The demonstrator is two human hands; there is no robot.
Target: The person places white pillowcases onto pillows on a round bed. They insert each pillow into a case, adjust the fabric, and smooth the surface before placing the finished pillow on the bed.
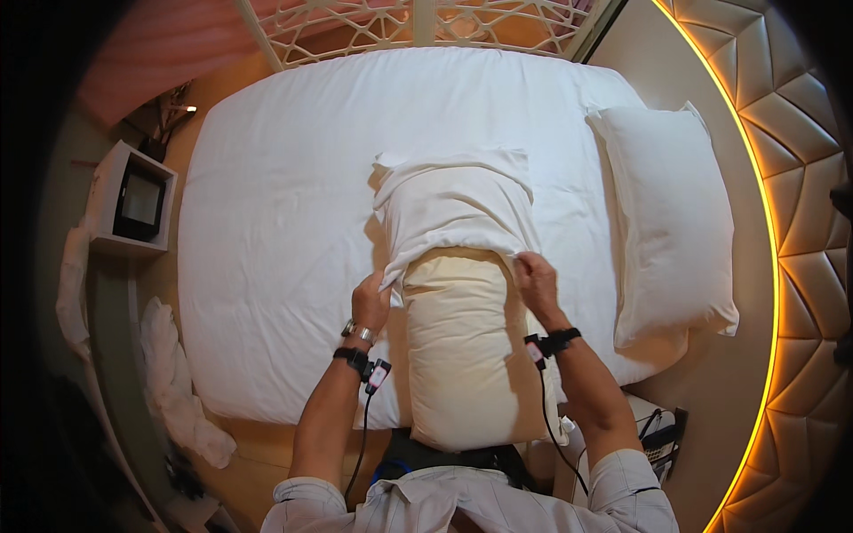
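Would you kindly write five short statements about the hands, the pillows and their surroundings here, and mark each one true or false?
1. The left hand and the right hand both grip the edge of the white pillowcase. True.
2. The cream pillow is completely covered. False: its near part lies bare, outside the pillowcase.
3. A second pillow lies on the right side of the bed. True.
4. The silver wristband is on the right wrist. False: it is on the left wrist.
5. The glowing strip is on the left side of the picture. False: it runs along the padded wall panel on the right.
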